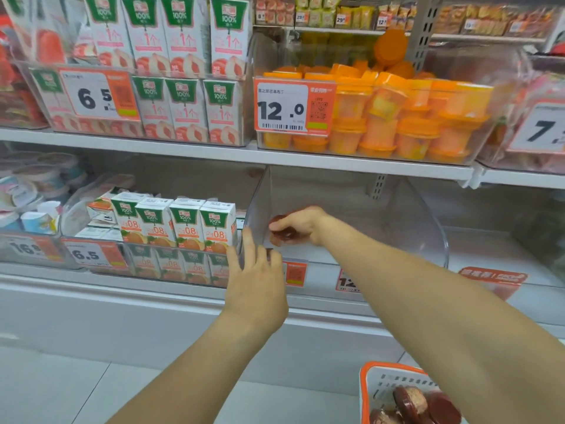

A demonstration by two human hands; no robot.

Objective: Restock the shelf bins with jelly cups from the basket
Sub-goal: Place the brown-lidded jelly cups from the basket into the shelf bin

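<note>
While the right hand (298,223) pinches a dark red jelly cup (282,232), the left hand's (255,281) straight fingers (249,243) touch the clear bin (260,206).

Bright even light, bowed soft edges

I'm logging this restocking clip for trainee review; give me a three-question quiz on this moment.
1. True or false: the right hand holds dark red jelly cups inside the clear lower bin.
2. Which price tag fronts the orange cup bin? A) 6.5 B) 12.0 C) 16
3. Fill in: the left hand touches the bin's ____ edge.

Key: 1 true; 2 B; 3 front left.
</note>
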